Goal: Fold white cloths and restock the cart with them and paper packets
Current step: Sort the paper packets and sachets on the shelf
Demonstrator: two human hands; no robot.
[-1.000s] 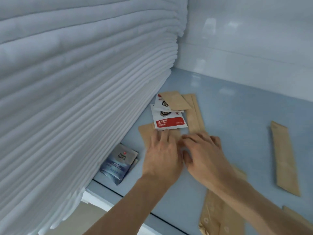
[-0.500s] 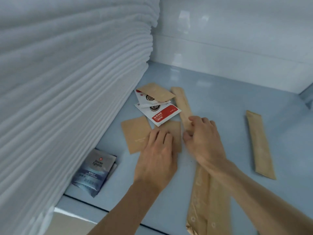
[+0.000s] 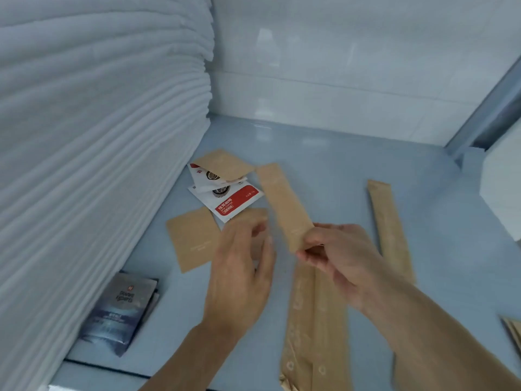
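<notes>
**On the pale blue shelf, a long packet in the right hand**

On a pale blue shelf surface [image 3: 338, 170], glossy enough to catch light near the back, a tall stack of folded white cloths [image 3: 93, 153] fills the left side, its layered edges bulging out over the shelf. Behind runs a white wall [image 3: 338, 66] with a horizontal seam, and a grey-blue metal upright [image 3: 490, 108] rises at the right rear corner, with a white block [image 3: 504, 187] just beside it.

The right hand [image 3: 338, 258] pinches the near end of a long brown paper packet [image 3: 283, 204] between thumb and fingertips, the packet angled away toward the back left. The left hand [image 3: 242, 275] hovers just beside it, fingers relaxed and spread, holding nothing; it is blurred, and a square brown packet [image 3: 253, 218] shows partly behind its fingers.

Left of that lies another square brown packet [image 3: 193, 238], flat on the shelf. Farther back, two white and red coffee sachets [image 3: 225, 201] overlap, with a third square brown packet [image 3: 225, 165] resting on top of them. A dark blue sachet [image 3: 118, 311] lies near the front edge, touching the cloth stack. Two long brown packets [image 3: 313, 328] lie side by side under the right forearm, one more long packet [image 3: 389, 230] lies well apart to the right, and brown packet edges [image 3: 513, 331] show at the far right border
</notes>
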